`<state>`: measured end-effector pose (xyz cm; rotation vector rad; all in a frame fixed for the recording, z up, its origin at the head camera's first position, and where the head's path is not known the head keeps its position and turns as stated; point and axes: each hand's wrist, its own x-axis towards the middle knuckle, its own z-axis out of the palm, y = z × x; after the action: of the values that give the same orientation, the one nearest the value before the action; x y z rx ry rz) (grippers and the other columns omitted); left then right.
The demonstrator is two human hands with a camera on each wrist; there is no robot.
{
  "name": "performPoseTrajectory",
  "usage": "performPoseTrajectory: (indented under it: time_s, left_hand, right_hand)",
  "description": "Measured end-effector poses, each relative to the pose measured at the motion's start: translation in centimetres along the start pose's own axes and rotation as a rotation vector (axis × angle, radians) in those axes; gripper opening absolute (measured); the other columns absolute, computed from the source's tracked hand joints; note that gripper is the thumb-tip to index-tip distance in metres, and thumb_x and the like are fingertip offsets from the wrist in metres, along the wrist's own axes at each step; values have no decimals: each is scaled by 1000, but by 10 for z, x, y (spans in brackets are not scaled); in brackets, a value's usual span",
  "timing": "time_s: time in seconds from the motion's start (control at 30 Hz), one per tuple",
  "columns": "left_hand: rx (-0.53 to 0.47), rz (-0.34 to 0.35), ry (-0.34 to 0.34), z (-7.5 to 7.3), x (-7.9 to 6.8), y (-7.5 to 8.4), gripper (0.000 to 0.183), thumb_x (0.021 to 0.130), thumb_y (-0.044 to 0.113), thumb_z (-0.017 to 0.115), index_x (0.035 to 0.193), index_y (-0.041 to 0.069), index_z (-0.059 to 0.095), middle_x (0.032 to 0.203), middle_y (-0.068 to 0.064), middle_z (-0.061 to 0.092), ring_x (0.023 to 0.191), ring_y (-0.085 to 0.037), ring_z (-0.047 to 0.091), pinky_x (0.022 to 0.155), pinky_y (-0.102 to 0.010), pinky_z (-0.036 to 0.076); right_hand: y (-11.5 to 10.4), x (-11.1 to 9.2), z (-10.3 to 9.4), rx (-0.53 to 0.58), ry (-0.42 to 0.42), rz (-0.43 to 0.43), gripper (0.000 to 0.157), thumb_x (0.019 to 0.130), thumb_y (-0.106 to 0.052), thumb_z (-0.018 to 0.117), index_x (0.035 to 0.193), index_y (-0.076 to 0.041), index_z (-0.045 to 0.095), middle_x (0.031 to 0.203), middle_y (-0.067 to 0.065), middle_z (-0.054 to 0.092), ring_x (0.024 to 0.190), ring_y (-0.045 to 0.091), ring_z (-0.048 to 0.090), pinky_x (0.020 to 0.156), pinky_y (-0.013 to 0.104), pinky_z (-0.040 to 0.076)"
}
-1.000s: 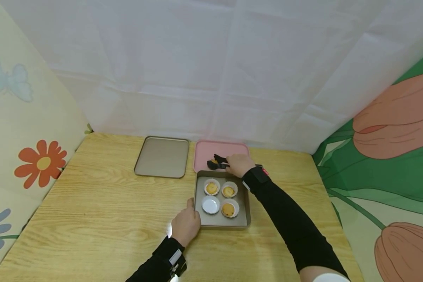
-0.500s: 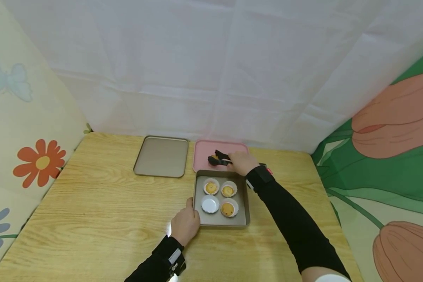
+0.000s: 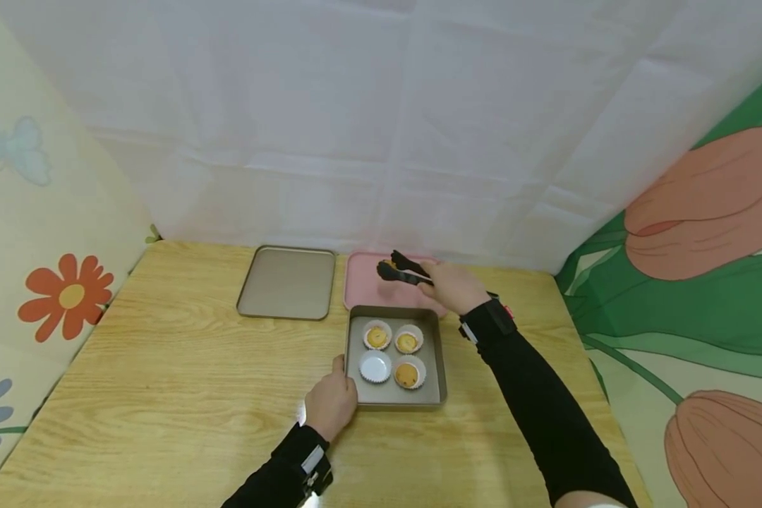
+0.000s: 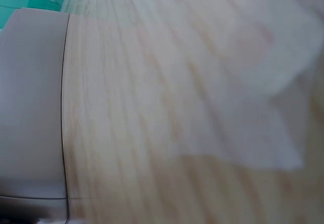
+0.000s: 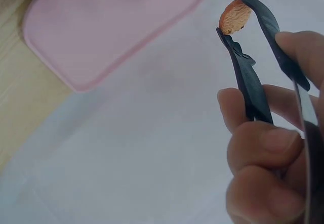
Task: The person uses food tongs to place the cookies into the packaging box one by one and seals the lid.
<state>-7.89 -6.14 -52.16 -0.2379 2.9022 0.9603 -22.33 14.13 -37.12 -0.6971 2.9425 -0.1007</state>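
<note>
My right hand [image 3: 452, 286] holds black tongs [image 5: 251, 90] above the pink tray [image 3: 362, 289]. Pinched between the tong tips is a small round cookie [image 5: 235, 17], clearest in the right wrist view; in the head view the tongs mostly cover it. With thumb along its left wall, my left hand [image 3: 331, 402] grips the square baking pan [image 3: 433, 370]. Inside the pan stand several white paper cups, three with a cookie and one bare cup [image 3: 375, 367] at front left. The left wrist view shows the pan's outer side [image 4: 30, 107] but no clear fingers.
A flat, shallow brown-grey tray [image 3: 287, 282] lies at the back left of the wooden table [image 3: 197, 395]. White cloth [image 3: 279, 127] hangs behind the table. Patterned panels stand at both sides.
My right hand has moved right and up, lifting the tongs and cookie off the pink tray. My left hand stays on the pan.
</note>
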Motion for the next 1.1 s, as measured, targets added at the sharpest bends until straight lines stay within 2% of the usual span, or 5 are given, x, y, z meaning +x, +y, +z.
performPoseTrajectory:
  time_s: [0.1,0.33,0.47,0.77,1.1]
  left_hand:
    - [-6,1,-1,0,0,0,48,88,19,38,132,-1,43,80,-21,68,61,-29,63,45,-39,39]
    - [-11,0,-11,-2,1,-1,48,89,19,38,132,-2,43,80,-22,68,62,-30,63,46,-41,40]
    - [-9,3,-11,-2,2,-2,48,89,19,39,131,-2,43,81,-22,67,61,-31,63,46,-42,40]
    - [-15,3,-14,-1,3,-3,48,88,19,38,131,-1,42,83,-23,67,64,-33,63,48,-43,41]
    - [-19,13,-20,0,4,-4,47,89,19,37,131,-1,42,84,-23,68,65,-32,64,48,-43,42]
  right_hand:
    - [0,-10,-5,-2,45,-23,46,91,-30,56,132,-12,48,107,16,64,88,28,63,73,40,48]
    - [-7,-39,-13,-83,187,-115,40,89,-31,58,123,-10,53,74,7,57,55,16,50,52,29,38]
    - [-14,-58,-10,-166,244,-144,45,88,-35,60,125,-10,56,77,7,62,55,15,51,49,26,36]
    - [-28,-92,13,-219,225,-180,47,86,-39,61,125,-14,58,84,5,65,43,4,32,41,19,21]
    - [-34,-111,54,-202,158,-181,47,82,-41,64,122,-17,59,77,1,61,47,6,39,44,20,28]
